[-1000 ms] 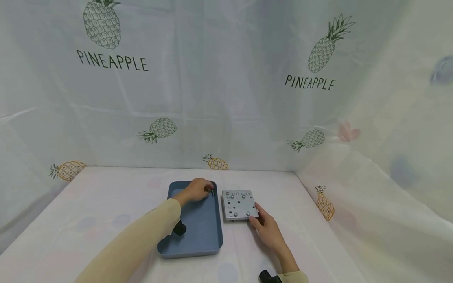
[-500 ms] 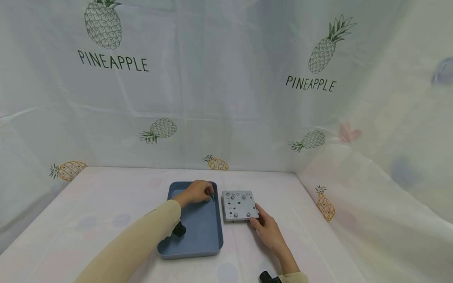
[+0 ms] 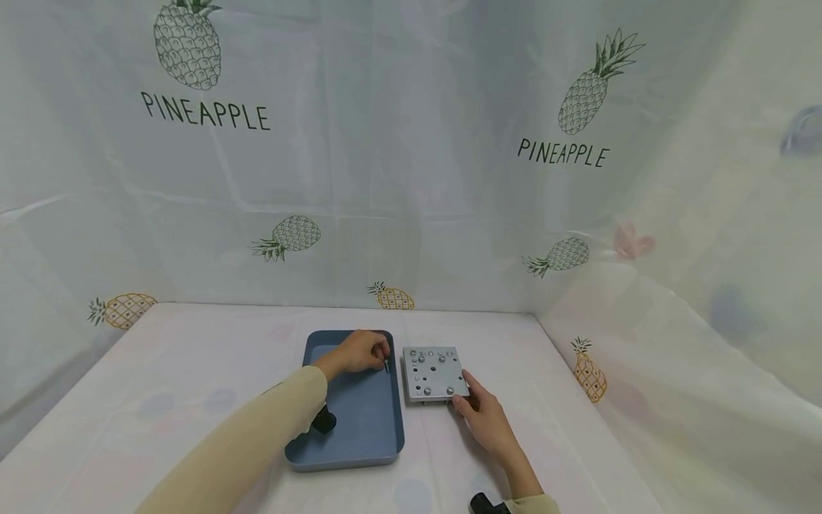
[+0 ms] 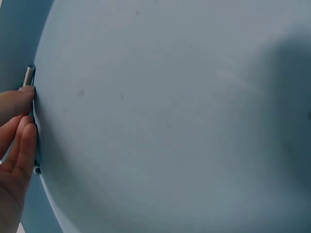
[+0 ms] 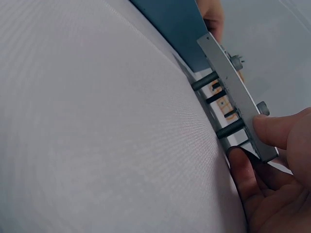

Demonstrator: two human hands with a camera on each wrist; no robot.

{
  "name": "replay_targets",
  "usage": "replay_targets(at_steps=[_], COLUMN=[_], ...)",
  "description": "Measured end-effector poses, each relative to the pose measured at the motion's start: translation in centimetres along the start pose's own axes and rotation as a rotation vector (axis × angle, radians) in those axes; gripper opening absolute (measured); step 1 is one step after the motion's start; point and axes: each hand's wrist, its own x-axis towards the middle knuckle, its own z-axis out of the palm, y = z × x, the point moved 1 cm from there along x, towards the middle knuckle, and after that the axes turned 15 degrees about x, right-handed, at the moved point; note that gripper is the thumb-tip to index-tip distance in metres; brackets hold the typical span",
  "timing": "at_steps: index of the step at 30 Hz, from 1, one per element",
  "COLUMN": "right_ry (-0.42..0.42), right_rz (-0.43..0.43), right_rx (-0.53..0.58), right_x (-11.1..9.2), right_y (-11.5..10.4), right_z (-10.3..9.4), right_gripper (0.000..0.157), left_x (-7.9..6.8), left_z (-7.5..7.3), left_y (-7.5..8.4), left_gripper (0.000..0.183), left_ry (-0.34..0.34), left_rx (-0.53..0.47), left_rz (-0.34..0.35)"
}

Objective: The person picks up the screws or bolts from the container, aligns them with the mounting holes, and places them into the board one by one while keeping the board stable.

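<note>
A blue-grey tray point(image 3: 356, 428) lies on the table, and my left hand point(image 3: 359, 351) is inside it at the far right corner. Its thumb and fingertips pinch a small metal rod point(image 4: 29, 75) against the tray's side wall. Below those fingers shows another metal end point(image 4: 37, 170); whether it belongs to the same rod I cannot tell. My right hand point(image 3: 484, 417) grips the near right corner of a square silver metal plate point(image 3: 437, 375), thumb on top and fingers beneath. The plate bears holes and several screws point(image 5: 236, 62), whose threaded shanks point(image 5: 231, 129) stick out underneath.
The plate sits just right of the tray's raised wall point(image 5: 170, 29). A white cloth point(image 3: 539, 442) with pale dots covers the table. Behind and to the right hangs a pineapple-print curtain point(image 3: 411, 178).
My left hand has shifted slightly toward me along the tray's right wall, and the metal rod's visible end has moved with it. My right hand and the plate stay in place.
</note>
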Motion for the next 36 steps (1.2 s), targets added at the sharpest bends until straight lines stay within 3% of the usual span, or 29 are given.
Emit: replay_targets(at_steps=[9,18,28,36], right_ry=[0.007,0.002,0.007,0.001], right_rz=[0.002,-0.001,0.001,-0.007], right_rx=[-0.018,-0.007,-0.021,-0.01], right_x=[-0.3,-0.3,-0.1,0.0], right_y=[0.0,0.0,0.3,0.1], right_z=[-0.1,0.1,0.0,-0.1], right_gripper=[0.064,0.065,0.065,0.065], left_x=[-0.7,-1.1,-1.4,-1.9], left_z=[0.2,0.4,0.2,-0.2], left_y=[-0.1,-0.3,-0.2,0.2], left_gripper=[0.014,0.008,0.009,0.011], left_ry=[-0.028,0.007,0.004,0.029], left_rx=[0.002,0.004,-0.038,-0.083], left_rz=[0.039,0.084,0.043,0.091])
